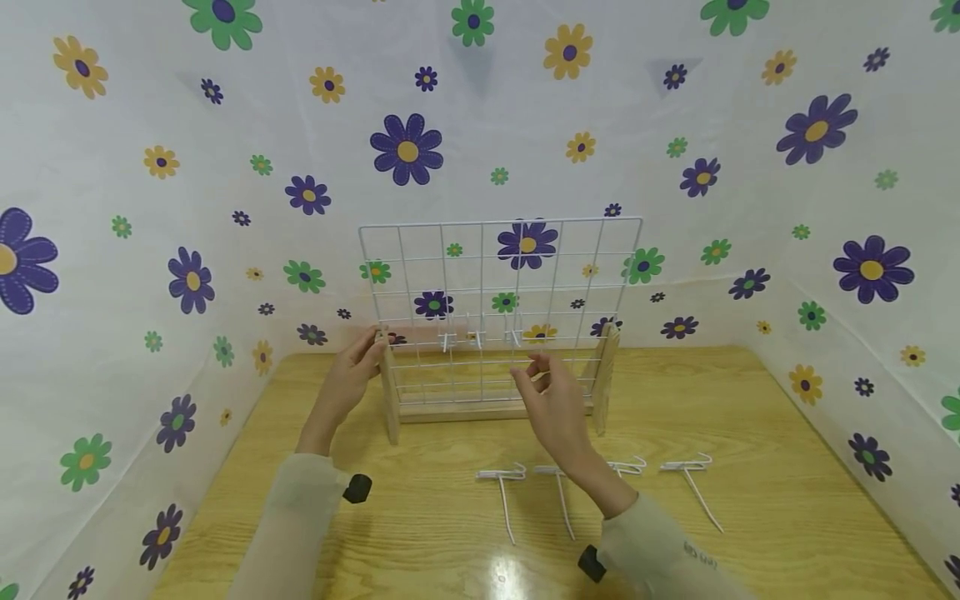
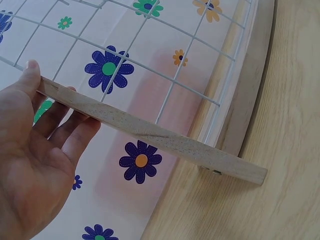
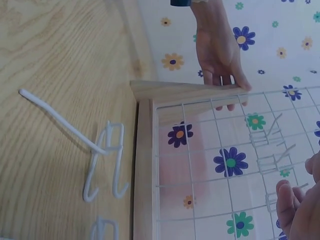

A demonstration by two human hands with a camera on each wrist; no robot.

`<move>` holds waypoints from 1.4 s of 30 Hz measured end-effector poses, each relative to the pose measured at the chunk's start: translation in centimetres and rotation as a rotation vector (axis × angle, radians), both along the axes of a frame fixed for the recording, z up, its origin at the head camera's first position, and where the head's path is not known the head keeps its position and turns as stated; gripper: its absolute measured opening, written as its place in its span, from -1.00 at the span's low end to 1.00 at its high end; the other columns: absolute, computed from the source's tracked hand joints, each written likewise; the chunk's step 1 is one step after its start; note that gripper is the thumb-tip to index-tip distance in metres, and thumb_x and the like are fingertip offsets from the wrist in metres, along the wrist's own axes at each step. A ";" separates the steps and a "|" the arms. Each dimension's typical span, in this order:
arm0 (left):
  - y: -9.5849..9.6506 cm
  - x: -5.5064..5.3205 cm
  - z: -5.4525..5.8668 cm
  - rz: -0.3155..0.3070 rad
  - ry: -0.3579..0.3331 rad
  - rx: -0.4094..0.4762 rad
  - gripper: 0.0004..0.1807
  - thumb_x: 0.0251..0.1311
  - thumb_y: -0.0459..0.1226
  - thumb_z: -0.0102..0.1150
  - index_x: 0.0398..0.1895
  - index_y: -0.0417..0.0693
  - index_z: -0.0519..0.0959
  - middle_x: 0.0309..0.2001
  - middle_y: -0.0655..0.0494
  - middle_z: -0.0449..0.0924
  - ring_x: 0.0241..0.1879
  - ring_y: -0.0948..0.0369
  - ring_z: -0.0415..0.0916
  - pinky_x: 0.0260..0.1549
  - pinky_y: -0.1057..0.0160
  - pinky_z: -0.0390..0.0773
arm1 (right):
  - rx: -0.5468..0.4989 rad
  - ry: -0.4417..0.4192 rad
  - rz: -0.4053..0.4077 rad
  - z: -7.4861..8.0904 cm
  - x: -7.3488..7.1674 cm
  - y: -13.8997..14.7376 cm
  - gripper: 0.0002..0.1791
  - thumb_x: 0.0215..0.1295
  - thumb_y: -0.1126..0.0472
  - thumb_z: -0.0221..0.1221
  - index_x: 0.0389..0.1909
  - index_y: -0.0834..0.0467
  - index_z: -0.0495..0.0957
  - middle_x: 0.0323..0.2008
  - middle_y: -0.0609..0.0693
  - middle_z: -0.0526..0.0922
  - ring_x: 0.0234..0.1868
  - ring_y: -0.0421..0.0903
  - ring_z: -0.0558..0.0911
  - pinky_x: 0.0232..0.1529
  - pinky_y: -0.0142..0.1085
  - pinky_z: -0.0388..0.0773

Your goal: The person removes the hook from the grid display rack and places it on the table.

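Observation:
A white wire grid panel (image 1: 500, 222) stands upright in a wooden base. My left hand (image 1: 351, 375) grips the upper end of the left wooden post (image 2: 150, 132), thumb on one side and fingers on the other. Three white hooks hang side by side on the grid: a left hook (image 1: 447, 342), a middle hook (image 1: 479, 340) and a right hook (image 1: 514, 337). Just in front of the grid, below the right hook, is my right hand (image 1: 555, 408). Its fingers are loosely bent, with nothing visible between them.
Several white wire hooks lie in a row on the wooden table in front of the rack, among them a leftmost hook (image 1: 502, 476) and a rightmost hook (image 1: 686, 467). My right forearm passes over part of this row. A flower-patterned white cloth (image 1: 510, 108) surrounds the table.

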State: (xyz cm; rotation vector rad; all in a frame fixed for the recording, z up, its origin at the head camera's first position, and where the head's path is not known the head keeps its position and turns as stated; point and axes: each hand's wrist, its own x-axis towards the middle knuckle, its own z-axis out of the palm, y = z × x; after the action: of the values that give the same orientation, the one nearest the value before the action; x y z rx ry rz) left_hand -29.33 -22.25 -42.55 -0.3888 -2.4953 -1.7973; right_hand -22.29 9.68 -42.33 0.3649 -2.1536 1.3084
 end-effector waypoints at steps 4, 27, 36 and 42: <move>0.4 0.8 1.1 -0.008 -0.004 -0.004 -0.39 0.68 -0.18 -0.17 0.63 -0.27 0.07 0.59 -0.20 0.10 0.49 -0.20 0.19 0.35 -0.13 0.42 | -0.009 0.025 -0.015 0.3 -0.5 0.1 -0.63 0.40 0.28 0.34 0.10 0.38 0.51 -0.29 0.10 0.65 -0.47 -0.10 0.61 -0.56 -0.44 0.52; -0.5 -1.1 -1.6 0.006 0.038 0.002 -0.31 0.62 0.05 -0.14 0.65 -0.06 0.12 0.59 -0.05 0.15 0.50 -0.12 0.22 0.34 -0.10 0.44 | -0.056 -0.008 -0.027 0.8 -2.6 -0.1 -0.52 0.33 0.29 0.40 0.16 0.37 0.47 -0.26 0.15 0.63 -0.43 -0.03 0.63 -0.46 -0.40 0.58; -0.3 -1.1 -1.3 0.002 0.003 0.018 -0.38 0.68 -0.12 -0.18 0.65 -0.14 0.07 0.62 -0.12 0.05 0.52 -0.18 0.15 0.37 -0.15 0.38 | -0.041 0.020 -0.003 1.0 -3.3 -0.5 -0.61 0.31 0.40 0.37 0.08 0.39 0.48 -0.30 0.16 0.69 -0.45 -0.02 0.67 -0.48 -0.43 0.58; -0.3 -1.0 -1.4 0.005 0.022 0.022 -0.35 0.65 -0.03 -0.14 0.64 -0.13 0.12 0.54 -0.12 0.25 0.49 -0.13 0.23 0.35 -0.11 0.42 | -0.036 0.045 -0.034 1.1 -3.6 -0.7 -0.71 0.32 0.41 0.35 -0.01 0.37 0.53 -0.31 0.17 0.70 -0.44 -0.02 0.66 -0.47 -0.41 0.56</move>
State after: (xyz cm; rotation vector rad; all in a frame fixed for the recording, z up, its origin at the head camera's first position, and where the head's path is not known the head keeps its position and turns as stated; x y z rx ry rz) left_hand -30.32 -22.54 -43.91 -0.3989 -2.4578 -1.8075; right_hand -25.91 8.94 -41.22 0.3389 -2.0869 1.3064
